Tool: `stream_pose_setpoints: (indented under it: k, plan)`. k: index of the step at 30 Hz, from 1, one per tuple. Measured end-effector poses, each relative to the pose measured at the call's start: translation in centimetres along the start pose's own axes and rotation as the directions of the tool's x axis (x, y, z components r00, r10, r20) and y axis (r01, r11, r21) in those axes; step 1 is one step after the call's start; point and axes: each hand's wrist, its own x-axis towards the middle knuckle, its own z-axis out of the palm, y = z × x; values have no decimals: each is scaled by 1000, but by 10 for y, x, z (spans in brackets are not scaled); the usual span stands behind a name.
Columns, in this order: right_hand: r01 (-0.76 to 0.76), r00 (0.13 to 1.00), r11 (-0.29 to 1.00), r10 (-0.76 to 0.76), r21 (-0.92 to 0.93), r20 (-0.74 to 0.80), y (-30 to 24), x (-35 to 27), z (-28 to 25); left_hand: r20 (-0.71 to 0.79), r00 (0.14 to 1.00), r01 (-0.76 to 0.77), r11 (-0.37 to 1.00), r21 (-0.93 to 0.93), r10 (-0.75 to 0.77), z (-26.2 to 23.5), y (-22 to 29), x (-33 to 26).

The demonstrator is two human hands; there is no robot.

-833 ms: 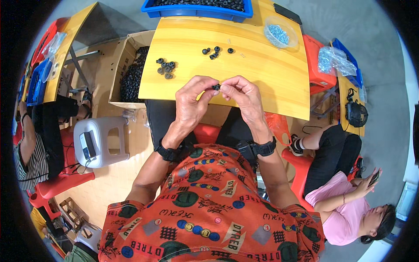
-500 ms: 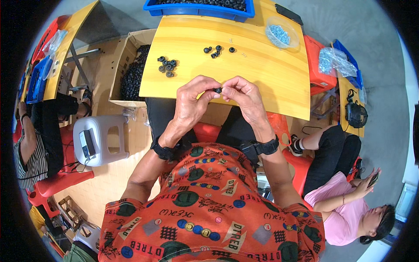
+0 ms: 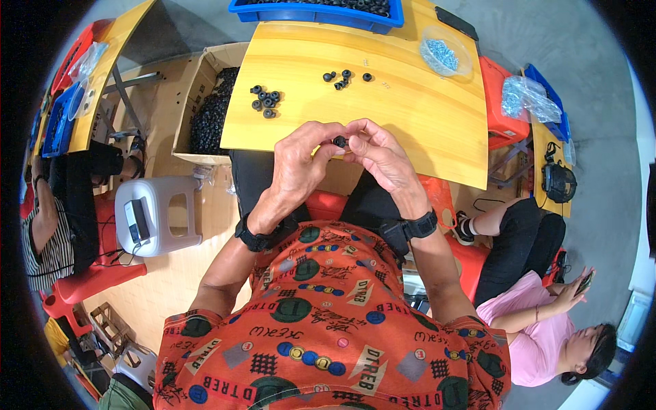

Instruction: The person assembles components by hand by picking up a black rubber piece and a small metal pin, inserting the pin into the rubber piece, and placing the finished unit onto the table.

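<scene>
A small black round part (image 3: 339, 141) is held just off the near edge of the yellow table (image 3: 410, 116). My left hand (image 3: 301, 164) pinches it between thumb and forefinger. From the other side, my right hand (image 3: 384, 158) has its curled fingers and thumb against the part; the exact contact is partly hidden. Farther off lie a cluster of similar black parts (image 3: 266, 100) at the table's left and a second loose group (image 3: 342, 80) near the middle, with a single black part (image 3: 367, 77) beside it.
A blue tray (image 3: 321, 15) of black parts sits at the far edge. At the far right stand a clear bowl (image 3: 441, 55) of small bluish pieces and a dark phone-like slab (image 3: 456, 23). A cardboard box (image 3: 183, 126) of black parts is left of the table. Another person (image 3: 529, 307) sits at right.
My right hand's fingers have shifted and lifted slightly around the black part, showing more of it. My left hand keeps its pinch. The view has shifted slightly.
</scene>
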Motion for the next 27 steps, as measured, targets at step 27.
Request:
stream_pose_setpoints:
  k: [27]
  plan:
    - [30,999,999,-30,19,28,-4,-18,22,8,991,-136,991,1,136,-2,-2,-5]
